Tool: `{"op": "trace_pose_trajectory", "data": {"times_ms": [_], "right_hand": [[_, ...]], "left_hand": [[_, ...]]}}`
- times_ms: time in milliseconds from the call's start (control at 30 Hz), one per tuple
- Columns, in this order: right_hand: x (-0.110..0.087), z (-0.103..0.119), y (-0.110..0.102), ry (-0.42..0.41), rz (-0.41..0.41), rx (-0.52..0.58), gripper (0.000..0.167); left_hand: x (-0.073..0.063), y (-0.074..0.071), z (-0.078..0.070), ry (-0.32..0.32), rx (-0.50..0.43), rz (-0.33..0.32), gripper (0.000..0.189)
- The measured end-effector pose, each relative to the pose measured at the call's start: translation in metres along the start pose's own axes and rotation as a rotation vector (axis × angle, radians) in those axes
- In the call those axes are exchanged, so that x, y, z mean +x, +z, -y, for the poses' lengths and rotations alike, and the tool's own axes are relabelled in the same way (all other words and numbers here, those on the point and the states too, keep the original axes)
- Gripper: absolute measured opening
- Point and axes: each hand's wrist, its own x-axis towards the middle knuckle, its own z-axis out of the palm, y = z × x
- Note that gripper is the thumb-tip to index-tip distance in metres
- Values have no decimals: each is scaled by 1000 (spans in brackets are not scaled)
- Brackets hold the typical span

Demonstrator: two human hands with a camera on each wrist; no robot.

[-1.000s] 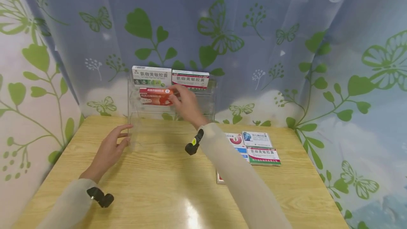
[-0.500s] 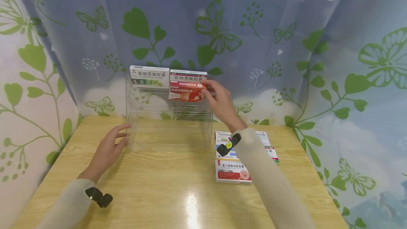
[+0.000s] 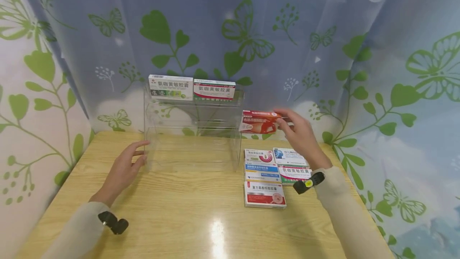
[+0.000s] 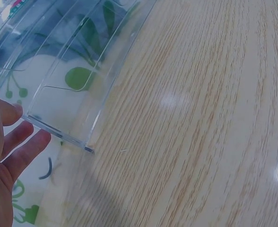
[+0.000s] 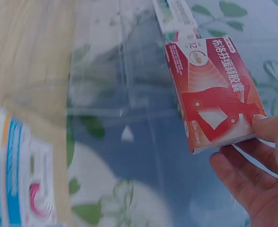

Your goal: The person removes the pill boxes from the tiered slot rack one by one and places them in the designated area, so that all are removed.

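Note:
In the head view my right hand pinches one end of a red medicine box between thumb and fingers. The box is held in the air just right of a clear acrylic display rack. Up close in the right wrist view, the medicine box has its printed front towards the camera, with the thumb on its edge. At the rack's left side, my left hand touches the clear wall with its fingertips. The left wrist view shows that hand with its fingers extended beside the rack.
Two medicine boxes, one white and green and one white and red, stand on the rack's top tier. Several more boxes, among them a blue and white one, lie on the wooden table at the right. A patterned curtain hangs behind.
My right hand has carried the red medicine box rightward, from in front of the rack's tiers to beyond its right side. The left hand has stayed at the rack's left wall.

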Motion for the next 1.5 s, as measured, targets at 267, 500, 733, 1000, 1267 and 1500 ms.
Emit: {"op": "trace_pose_trajectory", "data": {"times_ms": [267, 500, 733, 1000, 1267, 1500], "right_hand": [[-53, -43, -26, 107, 62, -62, 40], [-94, -71, -36, 169, 93, -87, 41], [-130, -98, -33, 247, 106, -133, 39], [-155, -122, -27, 297, 150, -176, 36], [-170, -132, -23, 464, 268, -63, 41], [-177, -140, -16, 475, 301, -104, 38]], "left_hand": [[-1, -2, -1, -10, -7, 4, 48], [0, -1, -3, -15, -3, 14, 50], [-1, -1, -4, -9, -1, 8, 49], [-1, -1, -5, -8, 2, 7, 49], [-1, 0, -3, -5, -3, 3, 49], [0, 1, 0, -4, -6, 4, 49]]}}
